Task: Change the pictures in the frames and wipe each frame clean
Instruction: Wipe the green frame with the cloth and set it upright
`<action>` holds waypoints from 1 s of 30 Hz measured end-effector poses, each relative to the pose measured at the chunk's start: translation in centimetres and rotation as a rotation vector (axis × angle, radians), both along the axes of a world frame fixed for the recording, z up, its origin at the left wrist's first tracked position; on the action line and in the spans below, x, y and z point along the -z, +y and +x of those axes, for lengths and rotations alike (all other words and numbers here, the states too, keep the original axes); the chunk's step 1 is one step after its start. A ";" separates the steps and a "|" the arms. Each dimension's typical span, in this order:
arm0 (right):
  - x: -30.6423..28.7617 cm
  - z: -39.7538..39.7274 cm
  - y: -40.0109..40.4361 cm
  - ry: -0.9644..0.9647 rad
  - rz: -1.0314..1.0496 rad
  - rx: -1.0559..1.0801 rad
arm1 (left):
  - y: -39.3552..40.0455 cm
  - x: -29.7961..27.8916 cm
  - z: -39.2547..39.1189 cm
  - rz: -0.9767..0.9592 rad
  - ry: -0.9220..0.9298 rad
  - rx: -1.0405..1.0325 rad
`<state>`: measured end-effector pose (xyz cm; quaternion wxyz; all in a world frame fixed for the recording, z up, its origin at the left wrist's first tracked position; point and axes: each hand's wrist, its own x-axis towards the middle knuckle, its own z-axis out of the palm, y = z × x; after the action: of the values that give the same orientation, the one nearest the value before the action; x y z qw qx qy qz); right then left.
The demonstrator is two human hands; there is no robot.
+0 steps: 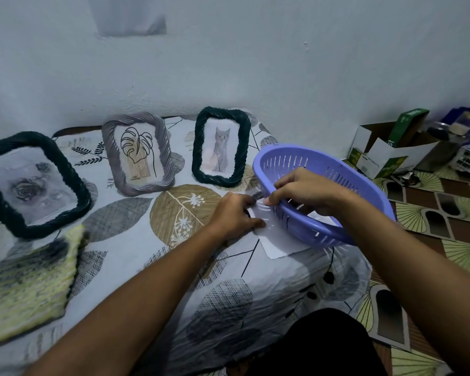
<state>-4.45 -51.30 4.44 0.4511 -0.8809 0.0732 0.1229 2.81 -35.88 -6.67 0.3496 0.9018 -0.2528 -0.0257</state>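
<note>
Three rope-edged frames stand on a leaf-print sheet [136,229] by the wall, all propped upright with long axis vertical, faces turned toward the camera. Dark green frame with cat picture [221,146] stands furthest right, just beside the basket. Grey frame with leaf drawing [138,153] is in the middle, tilted back slightly. Larger dark frame with rose picture [31,184] is at far left, leaning, its face angled toward the right.

Purple slotted basket [320,194] sits at the right edge of the sheet, tipped up on its near side, long axis running from far-left to near-right. Right hand [307,189] is closed over its near rim, fingers curled inside. Beneath and beside the basket lie white paper sheets [276,240], flat, partly covered by it.

Left hand [234,217] rests on the papers' left edge, fingertips pinched; what they pinch is hidden by the hand, so grip contents unclear.

Yellow-green cloth [29,283] lies flat at near left, well apart from the hands. Open cardboard boxes [385,153] sit on the patterned floor at right.
</note>
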 end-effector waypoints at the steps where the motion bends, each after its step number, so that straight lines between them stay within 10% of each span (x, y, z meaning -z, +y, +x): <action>1: 0.0 0.0 0.0 -0.001 0.001 0.000 | -0.1 -0.1 -0.1 -0.041 0.042 -0.019; 22: -0.2 0.1 -0.2 -0.001 -0.001 0.020 | -2.0 -2.8 1.1 0.101 0.438 -0.086; 30: -0.2 0.0 0.0 0.005 -0.009 0.009 | -0.6 -3.9 -0.2 -0.375 0.843 -0.194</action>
<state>-4.50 -51.32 4.60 0.4476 -0.8822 0.0789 0.1229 2.60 -36.47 -2.72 0.5795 0.7535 -0.0036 -0.3104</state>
